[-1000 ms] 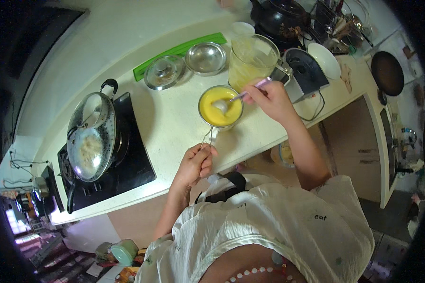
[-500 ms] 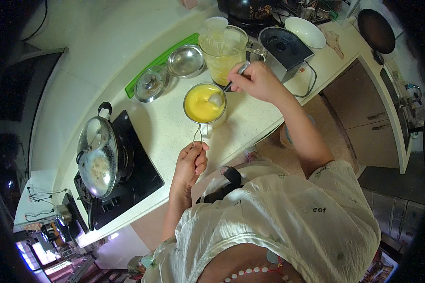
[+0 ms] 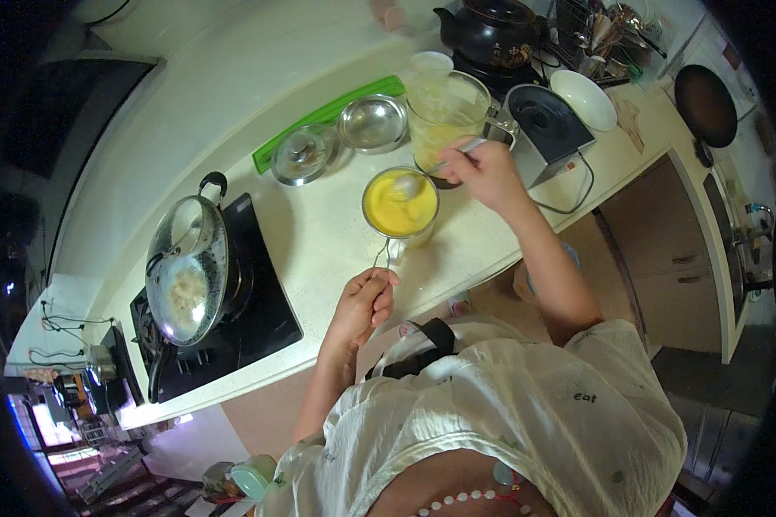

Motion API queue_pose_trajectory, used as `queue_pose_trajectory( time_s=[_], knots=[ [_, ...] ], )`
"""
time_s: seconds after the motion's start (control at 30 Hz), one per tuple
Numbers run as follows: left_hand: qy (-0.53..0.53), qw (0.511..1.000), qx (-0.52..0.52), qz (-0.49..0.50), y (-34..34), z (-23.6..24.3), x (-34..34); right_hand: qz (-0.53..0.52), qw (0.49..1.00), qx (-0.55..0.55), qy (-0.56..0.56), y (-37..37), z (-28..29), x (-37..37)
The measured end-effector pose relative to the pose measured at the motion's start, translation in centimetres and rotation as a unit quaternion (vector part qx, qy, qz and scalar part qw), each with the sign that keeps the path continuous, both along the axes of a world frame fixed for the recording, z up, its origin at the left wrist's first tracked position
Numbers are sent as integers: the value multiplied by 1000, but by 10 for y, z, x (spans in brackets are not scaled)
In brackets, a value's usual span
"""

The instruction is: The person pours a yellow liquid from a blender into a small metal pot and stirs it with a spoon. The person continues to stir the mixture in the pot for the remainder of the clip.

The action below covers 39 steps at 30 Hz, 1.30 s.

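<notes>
A round strainer (image 3: 366,220) full of thick yellow liquid (image 3: 390,217) rests over a pale mug (image 3: 396,252), of which only the side and handle show. My left hand (image 3: 364,303) is closed around the strainer's thin wire handle (image 3: 380,257). Pinched in my right hand (image 3: 490,174) is a metal spoon (image 3: 409,184), its bowl dipping into the yellow liquid and blurred by motion. Just beyond, a clear jug (image 3: 444,136) with yellow residue inside stands close to my right fingers.
At the back lie a steel bowl (image 3: 372,123), a glass lid (image 3: 303,155) and a green strip (image 3: 328,122). A lidded wok (image 3: 186,269) sits on the black cooktop (image 3: 254,297) at left. A black-topped appliance (image 3: 547,129), its cord, and a white bowl (image 3: 585,99) are at right.
The spoon's bowl has shifted from the strainer's right side toward its far middle, stirring the liquid. My left hand keeps its hold on the handle. The whole view has shifted slightly.
</notes>
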<state>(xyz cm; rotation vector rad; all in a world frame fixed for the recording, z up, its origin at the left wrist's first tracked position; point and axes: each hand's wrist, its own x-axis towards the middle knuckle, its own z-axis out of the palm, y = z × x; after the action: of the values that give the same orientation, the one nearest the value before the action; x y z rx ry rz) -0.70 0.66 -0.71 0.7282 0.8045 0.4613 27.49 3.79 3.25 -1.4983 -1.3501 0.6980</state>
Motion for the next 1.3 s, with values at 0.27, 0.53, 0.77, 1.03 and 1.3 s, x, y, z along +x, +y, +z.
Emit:
queue_pose_trajectory(
  time_s=[0.27, 0.53, 0.77, 1.03, 1.3],
  knots=[
    [-2, 1000, -1, -15, 2, -3, -2, 6, 998, 13, 66, -6, -5, -4],
    [8, 1000, -6, -19, 1, -3, -2, 17, 995, -5, 98, -11, -5, -7],
    [26, 1000, -11, -8, 1, 0, 0, 5, 996, -20, 82, -18, 0, 0],
    [39, 999, 1, -17, 0, 3, -1, -8, 998, -29, 47, -19, 1, 2],
    [46, 999, 1, -17, 0, 2, -1, -30, 998, -16, 50, -19, 3, -1]
  ],
)
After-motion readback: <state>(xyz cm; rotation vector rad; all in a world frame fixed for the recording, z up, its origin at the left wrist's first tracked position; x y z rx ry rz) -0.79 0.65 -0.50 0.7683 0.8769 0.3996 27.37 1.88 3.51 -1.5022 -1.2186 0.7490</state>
